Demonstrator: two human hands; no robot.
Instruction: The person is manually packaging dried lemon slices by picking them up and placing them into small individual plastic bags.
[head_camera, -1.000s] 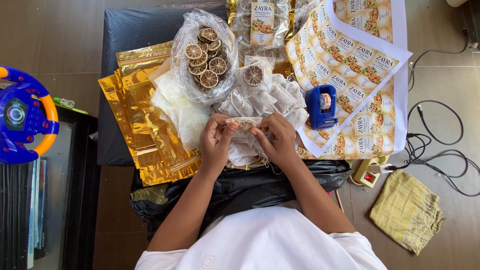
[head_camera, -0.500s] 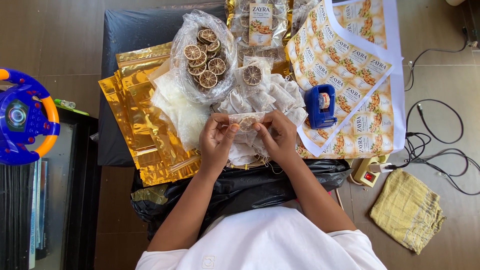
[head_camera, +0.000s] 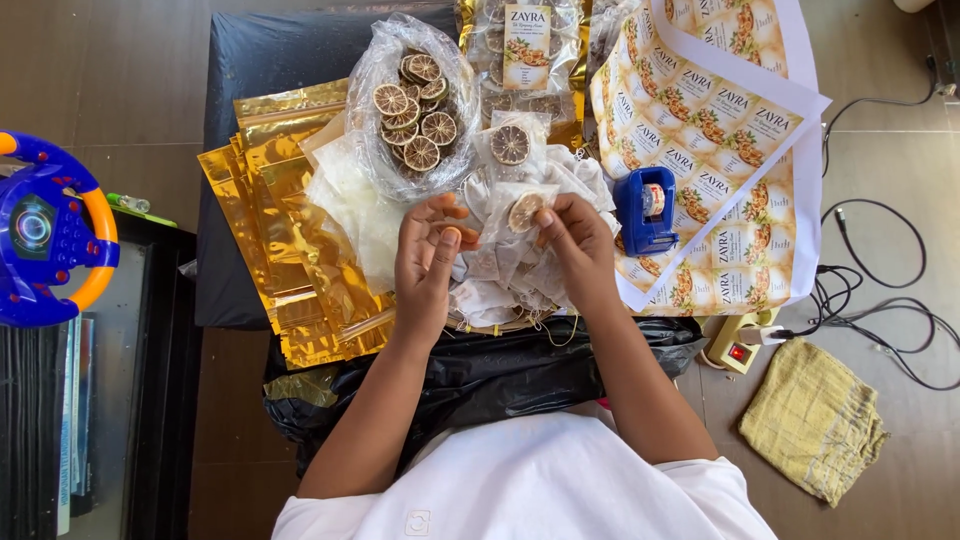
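My left hand (head_camera: 428, 262) and my right hand (head_camera: 575, 240) are raised over a pile of small white mesh pouches (head_camera: 520, 275). Between their fingertips they hold one small clear pouch with a dried citrus slice (head_camera: 522, 212) inside. A clear plastic bag of dried citrus slices (head_camera: 415, 100) lies open just beyond my left hand. Another pouched slice (head_camera: 511, 145) rests on the pile behind.
Gold foil bags (head_camera: 290, 240) are stacked at the left. A blue tape dispenser (head_camera: 645, 208) sits on sheets of printed labels (head_camera: 725, 150) at the right. Filled packets (head_camera: 527, 50) lie at the back. A black plastic bag (head_camera: 480, 370), a toy steering wheel (head_camera: 45, 230), cables (head_camera: 880, 290) and a yellow cloth (head_camera: 812, 420) surround the table.
Both hands have kept working the small pouch with the slice; it has turned so the slice now faces up between the fingertips. Nothing else has moved.
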